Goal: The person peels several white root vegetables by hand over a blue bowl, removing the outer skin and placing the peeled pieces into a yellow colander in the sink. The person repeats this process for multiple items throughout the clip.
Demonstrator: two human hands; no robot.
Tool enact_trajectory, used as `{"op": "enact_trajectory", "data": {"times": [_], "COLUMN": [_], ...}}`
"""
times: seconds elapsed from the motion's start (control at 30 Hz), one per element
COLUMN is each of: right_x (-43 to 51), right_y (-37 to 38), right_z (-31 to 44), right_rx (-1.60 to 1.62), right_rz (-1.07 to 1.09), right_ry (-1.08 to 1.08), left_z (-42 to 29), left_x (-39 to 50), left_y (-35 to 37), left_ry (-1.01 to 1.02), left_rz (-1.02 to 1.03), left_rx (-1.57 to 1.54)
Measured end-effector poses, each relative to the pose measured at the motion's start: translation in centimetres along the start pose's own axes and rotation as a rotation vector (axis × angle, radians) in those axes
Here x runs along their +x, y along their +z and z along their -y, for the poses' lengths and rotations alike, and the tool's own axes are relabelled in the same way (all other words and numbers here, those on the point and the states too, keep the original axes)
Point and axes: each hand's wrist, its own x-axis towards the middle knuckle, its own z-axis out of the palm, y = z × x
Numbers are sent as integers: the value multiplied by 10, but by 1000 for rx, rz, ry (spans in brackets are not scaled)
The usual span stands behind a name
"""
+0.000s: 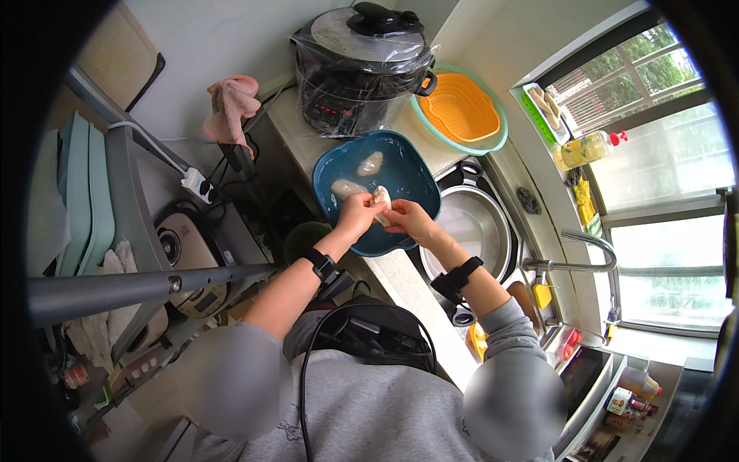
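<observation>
Both hands are over a blue plastic basin on the counter. Between them is a pale, elongated piece of food that looks soft, its exact kind unclear. My left hand pinches it from one side with thumb and fingers. From the other side, my right hand grips its lower end. A second pale piece lies in the basin's far part. Another pale piece rests beside my left hand, partly hidden by it. What looks like shallow water covers the basin's bottom.
Behind the basin stands an electric pressure cooker wrapped in clear plastic. An orange colander sits in a light green basket. To the right, a steel pot is in the sink, near a faucet. A metal rail crosses on the left.
</observation>
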Motion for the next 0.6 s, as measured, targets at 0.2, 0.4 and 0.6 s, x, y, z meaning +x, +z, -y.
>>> {"op": "enact_trajectory", "data": {"times": [0.2,0.4,0.6], "right_x": [11,26,28], "right_y": [2,1,-4], "right_z": [-8,-8,-1], "right_rx": [-119,-580,-1015], "right_rz": [-49,-108,-24], "right_ry": [44,173,-58], "left_z": [7,21,30], "left_x": [8,20,19], "left_y": [-5,2,2], "left_ry": [-10,-95,-44], "left_rz": [23,24,-82], "left_rx": [292,443,531]}}
